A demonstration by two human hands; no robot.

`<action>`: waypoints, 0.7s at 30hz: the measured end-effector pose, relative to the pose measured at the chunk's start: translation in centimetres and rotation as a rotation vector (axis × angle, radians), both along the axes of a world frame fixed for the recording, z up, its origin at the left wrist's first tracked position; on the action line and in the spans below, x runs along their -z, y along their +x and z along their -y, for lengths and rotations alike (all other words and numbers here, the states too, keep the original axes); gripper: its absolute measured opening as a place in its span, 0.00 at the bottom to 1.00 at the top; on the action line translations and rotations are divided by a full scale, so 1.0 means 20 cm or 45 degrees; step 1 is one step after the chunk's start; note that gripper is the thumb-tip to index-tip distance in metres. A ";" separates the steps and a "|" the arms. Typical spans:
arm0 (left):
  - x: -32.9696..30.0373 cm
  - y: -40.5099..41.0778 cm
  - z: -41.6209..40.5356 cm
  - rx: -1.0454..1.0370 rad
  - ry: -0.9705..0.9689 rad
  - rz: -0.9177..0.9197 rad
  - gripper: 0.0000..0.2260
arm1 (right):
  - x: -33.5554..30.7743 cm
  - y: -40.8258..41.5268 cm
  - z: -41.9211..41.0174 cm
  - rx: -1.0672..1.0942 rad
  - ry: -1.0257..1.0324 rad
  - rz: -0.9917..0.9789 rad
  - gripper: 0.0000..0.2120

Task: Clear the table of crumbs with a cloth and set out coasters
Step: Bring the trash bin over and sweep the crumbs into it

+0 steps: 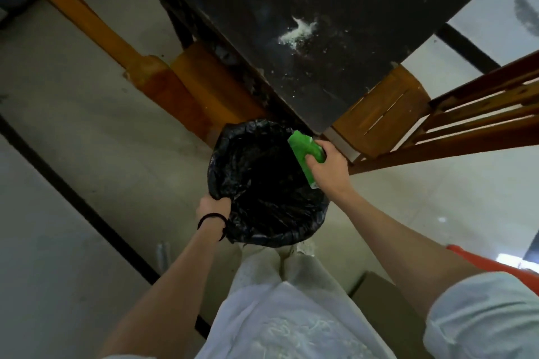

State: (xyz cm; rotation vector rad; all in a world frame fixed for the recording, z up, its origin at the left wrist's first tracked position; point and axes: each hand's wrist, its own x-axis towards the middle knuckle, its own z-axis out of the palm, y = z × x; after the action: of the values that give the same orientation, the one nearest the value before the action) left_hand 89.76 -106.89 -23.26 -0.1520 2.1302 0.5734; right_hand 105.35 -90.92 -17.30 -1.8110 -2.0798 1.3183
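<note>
Head view, looking down. Right hand (328, 165) has a clenched grip on a green cloth (306, 146), holding it over the open mouth of a bin lined with a black bag (262, 183), just beside the near corner of the black bench (335, 38). Cloth's upper edge sits close to the bench corner; cannot tell if it touches. Left hand (213, 207) grips the bag's rim at the near-left side, fingers curled over the plastic; black band (211, 220) on that wrist. Bin stands on the pale floor (87, 154) in front of the person's legs.

Crumbs (297, 30) lie as a white pile near the middle of the bench top, with scattered specks around it and toward the near edge. Wooden chair (388, 114) to the right, seat tucked partly under the bench, slatted back sticking out. Another wooden chair (189, 90) on the left side. Coasters not seen.
</note>
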 end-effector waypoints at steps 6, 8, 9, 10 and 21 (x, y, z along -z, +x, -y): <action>-0.05 -0.04 -0.05 -0.071 -0.025 -0.193 0.17 | -0.08 -0.14 -0.17 0.087 0.212 -0.181 0.14; -0.05 -0.08 -0.08 -0.105 -0.050 -0.259 0.16 | -0.09 -0.19 -0.27 0.060 0.255 -0.178 0.15; -0.04 -0.09 -0.10 -0.100 -0.063 -0.273 0.15 | -0.09 -0.22 -0.31 0.020 0.261 -0.170 0.16; -0.03 -0.09 -0.11 -0.095 -0.079 -0.276 0.15 | -0.09 -0.24 -0.37 -0.045 0.262 -0.151 0.17; 0.13 -0.16 -0.23 -0.080 -0.349 -0.261 0.16 | 0.01 -0.60 -1.07 0.112 0.691 0.307 0.18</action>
State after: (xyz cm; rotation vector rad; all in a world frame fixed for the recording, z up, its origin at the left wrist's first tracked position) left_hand 86.50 -102.29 -25.80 -0.3255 2.4056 0.3417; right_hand 93.33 -69.59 -17.52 -1.8371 -2.1538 0.4571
